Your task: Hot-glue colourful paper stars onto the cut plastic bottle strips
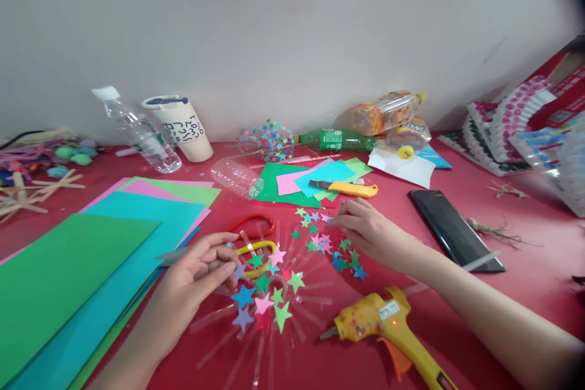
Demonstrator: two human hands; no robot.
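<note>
My left hand [201, 271] is closed at the left edge of a clear plastic piece [258, 356] cut into thin strips fanning outward. Its curled fingers and thumb meet at a strip beside a purple star. Several coloured paper stars [264, 304] cover the middle of this piece. Over a loose scatter of small paper stars [323, 244], my right hand [365, 228] points its bunched fingers down; what they pinch, if anything, is hidden. Scissors with red and yellow handles [251, 219] lie beyond the strips, partly covered by them. A yellow glue gun [379, 320] rests below my right forearm.
Coloured paper sheets [86, 262] fill the left side. A yellow utility knife [350, 187] lies on smaller papers. A black phone [452, 225] sits right of my right hand. A water bottle [148, 137], a cup [187, 131] and a green bottle [336, 139] are along the wall.
</note>
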